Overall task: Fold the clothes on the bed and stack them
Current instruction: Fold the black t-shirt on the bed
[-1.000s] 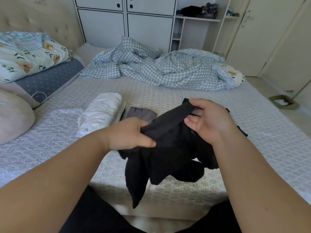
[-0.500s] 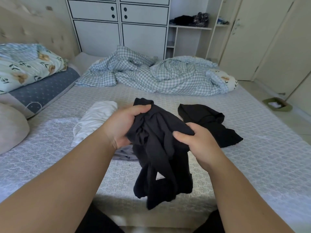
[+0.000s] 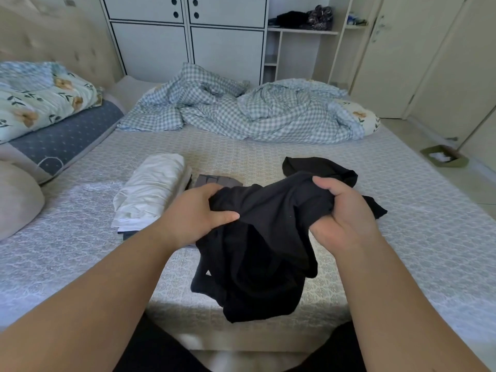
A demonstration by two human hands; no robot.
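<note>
A crumpled black garment (image 3: 257, 248) hangs above the near edge of the bed (image 3: 402, 237). My left hand (image 3: 196, 213) grips its upper left part, and my right hand (image 3: 341, 213) grips its upper right part. A second black garment (image 3: 316, 166) lies flat on the bed behind my right hand. To the left sits a folded white garment (image 3: 150, 189) on top of a darker folded piece. A folded grey garment (image 3: 214, 180) lies beside it, partly hidden by my left hand.
A rumpled blue checked duvet (image 3: 241, 114) covers the far side of the bed. Floral pillows (image 3: 40, 100) and a beige cushion (image 3: 16, 197) are at the left. White cupboards (image 3: 188, 36) stand behind; a green tray (image 3: 442, 157) lies on the floor at right.
My hands have moved apart along the black garment, spreading its top edge. The left hand dropped lower and the right hand rose and shifted right. The garment now hangs wider.
</note>
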